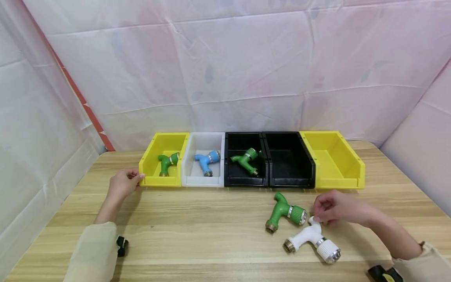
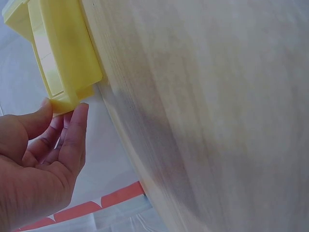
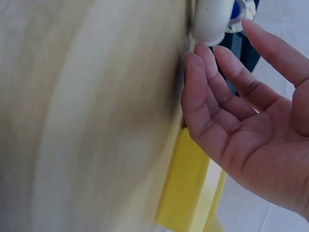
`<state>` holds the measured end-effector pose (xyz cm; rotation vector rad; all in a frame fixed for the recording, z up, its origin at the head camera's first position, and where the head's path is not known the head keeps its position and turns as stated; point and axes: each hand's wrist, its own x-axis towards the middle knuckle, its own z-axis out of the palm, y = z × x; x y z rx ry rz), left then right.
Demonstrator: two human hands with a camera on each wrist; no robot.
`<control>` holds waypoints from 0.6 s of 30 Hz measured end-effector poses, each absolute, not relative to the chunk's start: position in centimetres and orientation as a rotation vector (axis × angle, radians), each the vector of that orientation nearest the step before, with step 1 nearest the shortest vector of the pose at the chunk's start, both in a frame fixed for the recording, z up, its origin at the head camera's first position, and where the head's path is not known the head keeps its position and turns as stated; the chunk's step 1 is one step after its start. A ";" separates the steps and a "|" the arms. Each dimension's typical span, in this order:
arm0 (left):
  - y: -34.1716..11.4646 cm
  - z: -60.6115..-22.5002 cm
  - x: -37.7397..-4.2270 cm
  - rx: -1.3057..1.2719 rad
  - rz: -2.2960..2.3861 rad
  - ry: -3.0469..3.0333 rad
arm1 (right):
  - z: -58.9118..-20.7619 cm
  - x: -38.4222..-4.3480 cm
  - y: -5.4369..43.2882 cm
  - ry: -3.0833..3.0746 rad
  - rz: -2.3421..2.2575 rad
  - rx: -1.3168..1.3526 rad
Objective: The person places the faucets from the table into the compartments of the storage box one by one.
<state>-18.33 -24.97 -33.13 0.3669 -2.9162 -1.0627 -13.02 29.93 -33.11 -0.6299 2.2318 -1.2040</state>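
Observation:
My left hand [image 1: 124, 183] pinches the front left corner of the left yellow bin [image 1: 161, 181] between thumb and fingertips, also seen in the left wrist view. In that bin lies a green tap [image 1: 164, 164]. My right hand [image 1: 340, 208] is at the spout end of a white tap [image 1: 308, 235] on the table. In the right wrist view its fingers are loosely bent, thumb apart, with the fingertips right by the white tap [image 3: 212, 21]. Just beyond the white tap, another green tap [image 1: 280, 211] lies on the table, its brass thread toward me.
Right of the left yellow bin stand a white bin [image 1: 202, 181] with a blue tap [image 1: 204, 162], a black bin [image 1: 246, 182] with a green tap [image 1: 244, 159], another black bin [image 1: 290, 164] and a right yellow bin [image 1: 329, 160]. A pale cloth [image 1: 239, 66] hangs behind the wooden table [image 1: 197, 235].

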 end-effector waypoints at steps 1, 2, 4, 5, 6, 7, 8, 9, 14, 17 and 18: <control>-25.0 -33.1 -18.3 0.372 -1.067 -2.918 | -33.2 -13.0 29.8 2.235 -1.194 -0.612; -25.0 -33.1 -18.3 0.375 -1.068 -2.919 | -33.3 -13.0 29.6 2.238 -1.182 -0.589; -25.0 -33.1 -18.3 0.377 -1.072 -2.922 | -33.4 -13.0 29.3 2.253 -1.159 -0.549; -25.0 -33.1 -18.3 0.379 -1.074 -2.923 | -33.5 -13.0 29.2 2.260 -1.151 -0.534; -25.0 -33.1 -18.3 0.382 -1.075 -2.925 | -33.5 -13.0 29.1 2.264 -1.149 -0.523; -25.0 -33.1 -18.3 0.385 -1.078 -2.925 | -33.5 -13.0 29.0 2.269 -1.145 -0.516; -25.0 -33.2 -18.3 0.386 -1.079 -2.925 | -33.5 -13.1 29.0 2.270 -1.144 -0.513; -25.0 -33.2 -18.3 0.387 -1.081 -2.925 | -33.5 -13.1 29.0 2.270 -1.144 -0.515; -25.0 -33.1 -18.3 0.381 -1.077 -2.926 | -33.2 -13.4 28.9 2.267 -1.147 -0.533; -25.0 -33.0 -18.2 0.383 -1.079 -2.929 | -33.2 -13.6 28.9 2.278 -1.146 -0.524; -25.0 -33.0 -18.2 0.385 -1.078 -2.930 | -33.2 -13.7 29.0 2.285 -1.145 -0.519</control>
